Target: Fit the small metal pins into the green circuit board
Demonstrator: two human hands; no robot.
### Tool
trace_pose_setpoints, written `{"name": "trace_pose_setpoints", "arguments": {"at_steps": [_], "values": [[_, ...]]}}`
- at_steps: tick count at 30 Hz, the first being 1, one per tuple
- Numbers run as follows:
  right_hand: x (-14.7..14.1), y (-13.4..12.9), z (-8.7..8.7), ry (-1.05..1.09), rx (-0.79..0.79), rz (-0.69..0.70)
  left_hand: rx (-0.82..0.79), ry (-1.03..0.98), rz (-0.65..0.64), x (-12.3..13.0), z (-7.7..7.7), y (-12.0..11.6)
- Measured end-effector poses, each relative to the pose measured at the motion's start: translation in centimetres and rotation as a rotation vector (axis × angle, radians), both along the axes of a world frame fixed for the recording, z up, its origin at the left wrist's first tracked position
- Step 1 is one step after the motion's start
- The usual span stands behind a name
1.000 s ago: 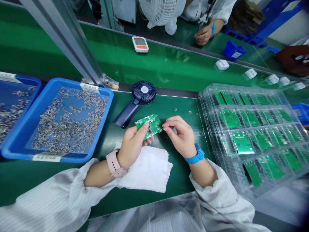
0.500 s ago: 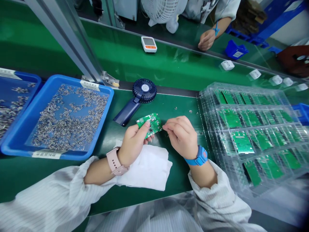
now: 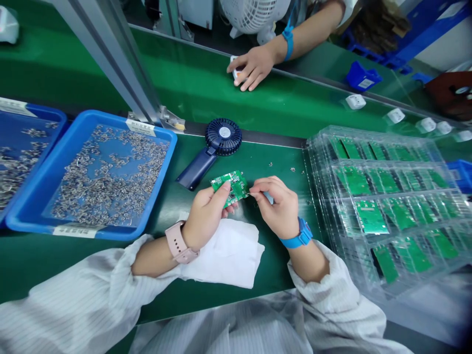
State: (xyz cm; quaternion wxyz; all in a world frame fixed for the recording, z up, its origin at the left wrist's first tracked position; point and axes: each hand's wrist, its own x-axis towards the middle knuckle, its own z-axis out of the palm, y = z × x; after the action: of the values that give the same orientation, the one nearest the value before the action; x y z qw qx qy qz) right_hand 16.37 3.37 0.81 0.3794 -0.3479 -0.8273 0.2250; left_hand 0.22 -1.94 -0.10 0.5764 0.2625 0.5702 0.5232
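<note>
One green circuit board [image 3: 231, 188], clamped between thumb and fingers of your left hand [image 3: 206, 211], sits just above the mat [image 3: 275, 169], beside the fan. Your right hand [image 3: 276, 206] pinches at the board's edge, fingertips together; whether on a small part, you cannot tell. Risk: a slipped pinch could drop the board among the loose metal bits [image 3: 292, 169] on the mat and scratch it. Count: one board in hand; one white cloth [image 3: 224, 253], below your left wrist; one navy fan [image 3: 223, 132]; two blue trays [image 3: 171, 167] of metal bits, too many to count; one clear rack [image 3: 317, 162] of boards, roughly twenty showing; one co-worker's hand [image 3: 254, 66], across the belt.
</note>
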Motion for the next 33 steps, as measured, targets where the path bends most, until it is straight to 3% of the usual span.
{"name": "trace_pose_setpoints", "arguments": {"at_steps": [5,9,12,15,21,33], "values": [[-0.3,-0.1,-0.4,-0.015,0.046,0.024,-0.009,0.011,0.007,-0.1,0.1,0.0],[0.5,0.6,0.0,0.024,-0.047,0.049,0.001,-0.008,0.003,-0.1,0.1,0.0],[2.0,1.6,0.5,0.033,-0.128,0.003,0.005,-0.069,0.025,-0.2,0.1,0.0],[2.8,2.2,0.5,-0.097,-0.104,-0.046,-0.009,-0.126,0.058,-0.3,0.1,0.0],[1.0,1.5,-0.9,-0.321,-0.044,0.096,-0.007,-0.138,0.074,-0.2,0.4,0.1],[0.3,0.8,-1.0,-0.396,-0.127,0.059,0.020,-0.103,0.038,-0.2,0.2,0.0]]}}
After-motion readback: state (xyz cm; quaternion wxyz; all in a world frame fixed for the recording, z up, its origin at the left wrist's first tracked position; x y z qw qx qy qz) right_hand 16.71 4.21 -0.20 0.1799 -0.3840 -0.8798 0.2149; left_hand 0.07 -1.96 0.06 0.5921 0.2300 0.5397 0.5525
